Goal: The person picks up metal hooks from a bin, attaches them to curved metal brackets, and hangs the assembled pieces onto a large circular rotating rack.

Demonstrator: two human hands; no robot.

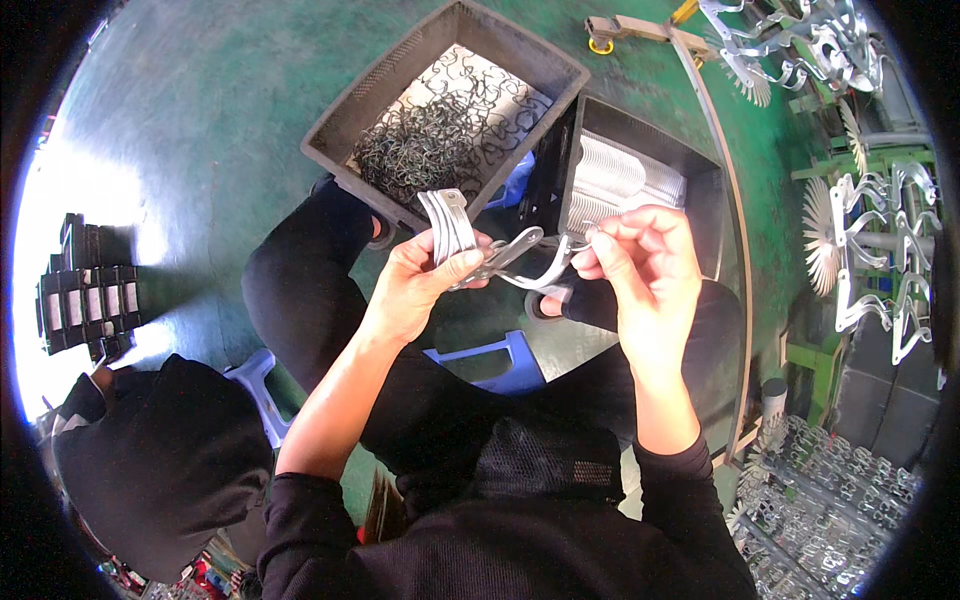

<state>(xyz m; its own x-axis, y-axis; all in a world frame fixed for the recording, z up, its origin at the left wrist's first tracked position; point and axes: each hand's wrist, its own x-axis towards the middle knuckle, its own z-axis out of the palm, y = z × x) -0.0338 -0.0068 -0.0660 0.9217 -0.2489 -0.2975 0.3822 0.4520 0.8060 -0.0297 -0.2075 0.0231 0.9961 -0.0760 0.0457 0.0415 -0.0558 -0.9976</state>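
Observation:
My left hand (405, 290) is closed round several curved silver metal brackets (448, 222), stacked side by side with their ends pointing up. One curved bracket (548, 270) sticks out from that hand toward the right. At its far end my right hand (652, 265) pinches with thumb and fingers. A small bent wire clip (590, 229) shows at those fingertips, by the bracket's end; whether it sits on the bracket I cannot tell. Just beyond my hands a grey bin (335, 115) holds a heap of dark bent wire clips (415, 150).
A second dark bin (708, 168) with rows of silver metal parts (620, 175) stands right of the first. Racks of hanging metal parts (880, 230) line the right side. Black stacked crates (90, 300) stand at left. Another person's dark clothing (165, 460) is at lower left.

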